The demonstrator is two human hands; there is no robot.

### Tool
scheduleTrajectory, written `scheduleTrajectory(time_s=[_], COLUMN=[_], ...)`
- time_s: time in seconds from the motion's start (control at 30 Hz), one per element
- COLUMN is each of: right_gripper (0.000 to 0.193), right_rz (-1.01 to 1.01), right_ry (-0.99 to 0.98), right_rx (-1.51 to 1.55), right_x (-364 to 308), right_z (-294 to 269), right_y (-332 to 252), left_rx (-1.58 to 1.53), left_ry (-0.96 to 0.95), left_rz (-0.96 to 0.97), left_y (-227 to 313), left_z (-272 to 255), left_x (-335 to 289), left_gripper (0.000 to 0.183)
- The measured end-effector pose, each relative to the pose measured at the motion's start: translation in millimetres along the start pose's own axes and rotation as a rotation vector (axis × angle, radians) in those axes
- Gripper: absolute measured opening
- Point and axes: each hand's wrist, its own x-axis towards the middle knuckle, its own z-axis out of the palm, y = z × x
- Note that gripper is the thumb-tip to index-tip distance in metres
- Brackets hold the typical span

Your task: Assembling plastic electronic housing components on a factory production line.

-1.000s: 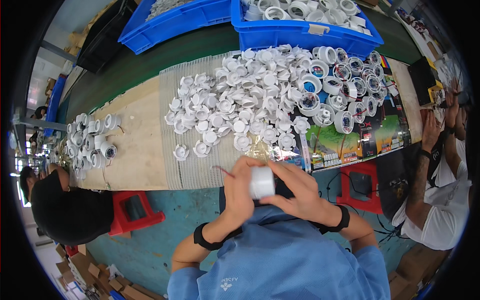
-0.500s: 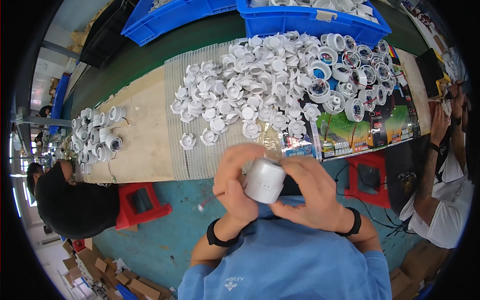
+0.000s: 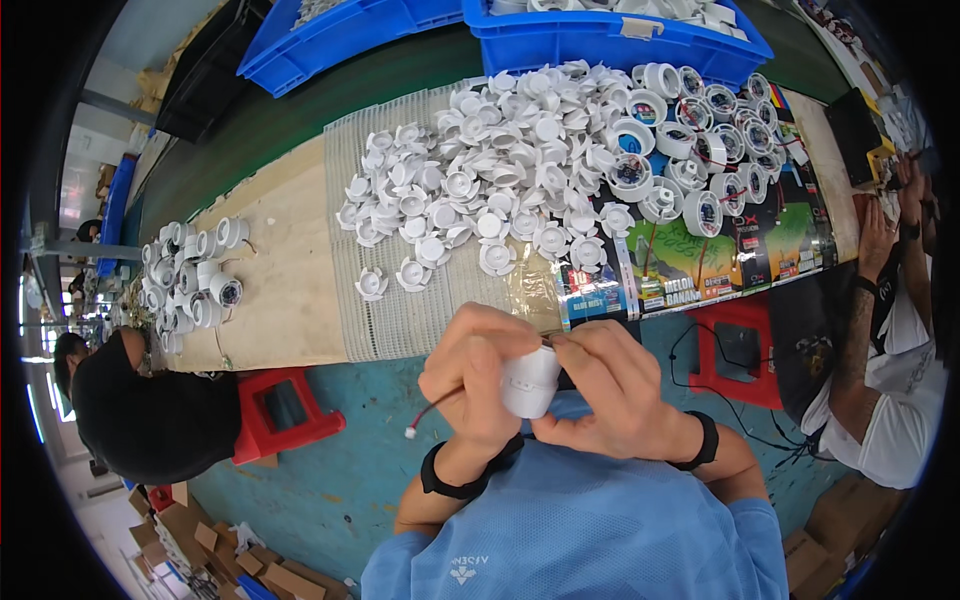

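Between my two hands, in front of my chest and just off the table's near edge, is a white plastic cylindrical housing [image 3: 531, 382]. My left hand [image 3: 478, 372] closes around its left side. The fingers of my right hand [image 3: 612, 392] grip its right side and top edge. A thin red and dark wire with a small white connector [image 3: 411, 432] sticks out to the left, beside my left hand. Beyond my hands lies a large heap of small white finned plastic parts [image 3: 497, 190]. My fingers hide part of the housing's top.
White round housings with circuit boards and wires [image 3: 703, 213] cluster at the right on printed cardboard. More housings [image 3: 190, 280] stand at the left end. Blue bins [image 3: 620, 50] sit at the back. Red stools [image 3: 285, 412] flank me; a co-worker's hands [image 3: 880, 235] are at the right.
Both hands have turned the housing more upright, and its top end is now more covered by my fingers. The wire's connector has shifted slightly downward and right.
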Motion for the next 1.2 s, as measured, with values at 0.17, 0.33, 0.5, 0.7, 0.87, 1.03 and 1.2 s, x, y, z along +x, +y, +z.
scheduleTrajectory(time_s=[0.17,0.33,0.5,0.7,0.87,1.03,1.2], right_gripper=[0.05,0.052,0.043,0.036,0.034,0.03,0.03], right_rz=[-0.017,0.003,0.159,0.235,0.399,0.383,0.464], right_ry=[0.05,-0.205,-0.27,-0.317,-0.341,-0.321,-0.28], right_rx=[-0.106,0.116,0.139,0.196,0.161,0.163,0.191], right_x=[1,0,-15,-24,-33,-37,-48], right_z=[20,29,29,36,23,19,10], right_y=[12,2,17,19,21,20,32], left_rx=[-0.611,0.043,1.102,1.576,1.669,1.172,0.181], left_ry=[0.252,0.306,0.192,-0.382,-0.333,-0.383,-0.001], left_rz=[-0.63,-0.473,-0.138,-0.064,0.04,-0.369,-0.812], left_y=[0,-24,25,-54,-67,-68,-24], left_z=[8,-94,-210,-248,-237,-267,-191], left_x=[-10,-7,51,71,63,86,83], left_gripper=[0.043,0.042,0.037,0.018,0.02,0.029,0.033])
